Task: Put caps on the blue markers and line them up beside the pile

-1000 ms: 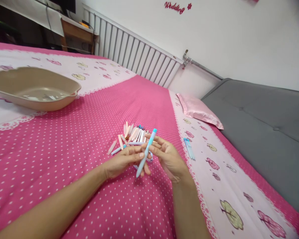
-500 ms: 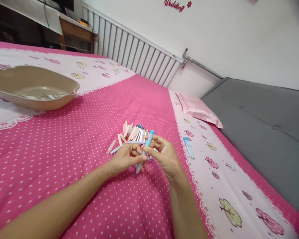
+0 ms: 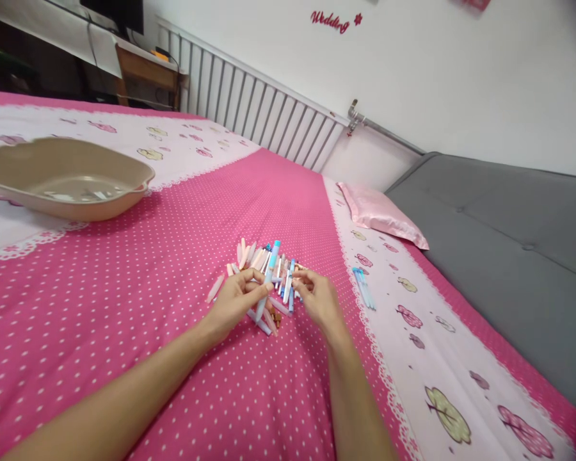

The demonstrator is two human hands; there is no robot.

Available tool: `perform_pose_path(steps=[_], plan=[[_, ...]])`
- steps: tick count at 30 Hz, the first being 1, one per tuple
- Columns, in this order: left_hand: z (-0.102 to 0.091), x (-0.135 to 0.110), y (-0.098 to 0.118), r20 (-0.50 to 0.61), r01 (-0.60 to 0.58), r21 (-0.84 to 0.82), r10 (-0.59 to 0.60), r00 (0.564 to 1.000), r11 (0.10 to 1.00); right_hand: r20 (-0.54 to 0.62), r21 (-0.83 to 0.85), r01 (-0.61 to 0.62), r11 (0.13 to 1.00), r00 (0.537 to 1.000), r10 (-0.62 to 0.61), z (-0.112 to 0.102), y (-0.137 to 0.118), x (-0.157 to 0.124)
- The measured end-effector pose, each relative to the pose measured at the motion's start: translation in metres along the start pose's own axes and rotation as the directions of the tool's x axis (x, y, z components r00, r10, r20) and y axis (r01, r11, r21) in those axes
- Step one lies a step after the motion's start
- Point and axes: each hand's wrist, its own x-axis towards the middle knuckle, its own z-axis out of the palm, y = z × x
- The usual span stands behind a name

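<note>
My left hand (image 3: 237,298) is closed around a pale blue pen (image 3: 271,261) with a bright blue end, which it holds up at a slant. To the right, the curled fingers of my right hand (image 3: 317,296) pinch at a white and blue pen (image 3: 288,282) above the pile; its lower part overlaps other pens. Under and behind both hands lies a loose heap of pens in pink, white and blue, with pink pens (image 3: 244,253) on its left side. Several pens near my left fingertips are partly hidden.
A beige plastic basin (image 3: 100,208) stands at the left on the bedspread (image 3: 182,243). A small row of light blue pens (image 3: 363,289) lies apart on the right. Beyond it are a pink pillow (image 3: 381,214) and a grey padded headboard (image 3: 499,243).
My right hand has let go of the blue-ended pen and moved slightly right to another pen. My left hand keeps the blue-ended pen, now shifted a little left.
</note>
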Motion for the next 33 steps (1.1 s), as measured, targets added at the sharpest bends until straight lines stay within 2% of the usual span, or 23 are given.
perform_pose_path(steps=[4,9,18,23,27,33], plan=[[0.000,0.001,0.000,-0.042,-0.022,0.006,0.022,0.999,1.000,0.085,-0.259,0.040,0.965,0.996,-0.019,0.017,0.003,-0.002],[0.002,-0.001,0.002,-0.079,-0.021,0.033,0.024,0.997,0.999,0.080,-0.426,-0.028,0.904,0.994,0.068,0.023,0.002,-0.005],[0.004,0.000,0.004,-0.068,0.010,0.015,-0.009,0.998,1.000,0.090,-0.430,-0.016,0.903,0.994,0.061,0.024,0.000,-0.004],[0.004,0.000,0.005,-0.104,-0.002,0.049,0.007,0.995,0.999,0.072,-0.437,-0.020,0.899,0.996,0.057,0.026,-0.001,-0.004],[0.004,0.000,0.004,-0.082,-0.006,0.040,0.010,0.997,0.999,0.065,-0.449,-0.037,0.893,0.995,0.074,0.027,-0.002,-0.005],[0.003,0.000,0.003,-0.075,-0.008,0.034,0.010,0.997,0.999,0.118,-0.442,0.049,0.896,0.993,0.004,0.032,0.001,-0.007]])
